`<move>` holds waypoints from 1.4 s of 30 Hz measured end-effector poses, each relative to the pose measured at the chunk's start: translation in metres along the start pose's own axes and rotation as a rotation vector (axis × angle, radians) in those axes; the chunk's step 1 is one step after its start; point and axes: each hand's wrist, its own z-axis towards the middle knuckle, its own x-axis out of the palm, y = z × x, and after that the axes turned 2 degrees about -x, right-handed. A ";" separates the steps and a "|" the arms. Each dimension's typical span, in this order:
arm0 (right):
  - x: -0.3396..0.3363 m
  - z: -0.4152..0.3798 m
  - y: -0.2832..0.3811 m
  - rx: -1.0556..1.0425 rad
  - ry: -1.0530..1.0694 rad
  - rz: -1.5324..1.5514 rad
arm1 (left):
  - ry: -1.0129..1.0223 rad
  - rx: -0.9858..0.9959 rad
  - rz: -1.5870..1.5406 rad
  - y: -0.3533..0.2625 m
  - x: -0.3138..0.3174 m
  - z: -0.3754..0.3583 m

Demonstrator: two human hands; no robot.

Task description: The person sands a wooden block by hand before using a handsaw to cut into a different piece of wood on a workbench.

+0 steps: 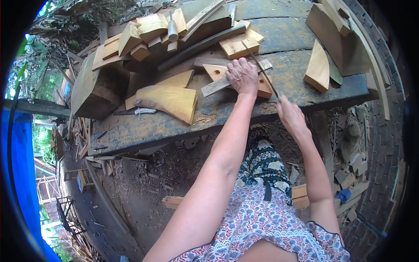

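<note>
On the bench (144, 129), a wedge-shaped wood block (168, 101) lies at your left. Your left hand (242, 76) presses flat, fingers together, on the workpiece (227, 76). Your right hand (291, 115) grips the saw (262, 72), fingers wrapped around its handle. You seem mid-cut; the next stroke likely needs steady downward hold.

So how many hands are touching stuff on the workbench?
2. The left hand presses flat on a wedge-shaped wood block with a hole on the workbench. The right hand, at the bench's near edge, grips a thin rasp slanting across that block.
</note>
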 end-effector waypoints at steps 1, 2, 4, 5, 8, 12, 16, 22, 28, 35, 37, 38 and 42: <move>-0.003 -0.016 -0.003 -0.005 0.005 0.003 | 0.010 -0.002 0.009 0.000 0.000 0.000; -0.006 -0.030 -0.005 -0.009 0.007 0.002 | 0.020 -0.004 0.014 0.000 0.000 0.000; -0.011 -0.049 -0.007 0.024 0.028 -0.020 | 0.011 -0.009 0.004 0.000 0.001 0.001; -0.013 -0.055 -0.008 0.064 0.045 -0.034 | 0.005 -0.004 -0.002 0.000 0.002 -0.001; -0.014 -0.041 -0.009 0.029 0.042 -0.045 | -0.016 0.011 -0.010 0.000 0.001 -0.001; 0.002 0.013 -0.001 -0.023 -0.007 -0.033 | 0.003 0.003 -0.004 0.000 -0.001 -0.001; 0.005 0.030 0.008 -0.070 -0.050 -0.042 | -0.002 0.003 0.022 0.000 -0.002 -0.001; -0.008 -0.040 -0.009 -0.012 0.037 -0.043 | 0.009 -0.002 -0.003 0.001 -0.001 -0.001; -0.014 -0.065 -0.017 0.054 0.056 -0.052 | 0.003 0.007 -0.025 0.000 0.000 0.000; 0.007 0.018 -0.005 -0.063 -0.027 -0.058 | -0.012 0.013 0.011 -0.001 -0.002 -0.001; 0.004 0.020 -0.001 -0.088 -0.040 -0.075 | -0.008 0.011 0.027 0.000 -0.002 0.000; 0.000 0.012 -0.001 -0.063 -0.015 -0.058 | -0.008 0.011 0.023 0.000 -0.002 -0.001; -0.011 -0.040 -0.012 -0.005 0.055 -0.077 | -0.011 0.011 0.019 0.001 0.000 -0.001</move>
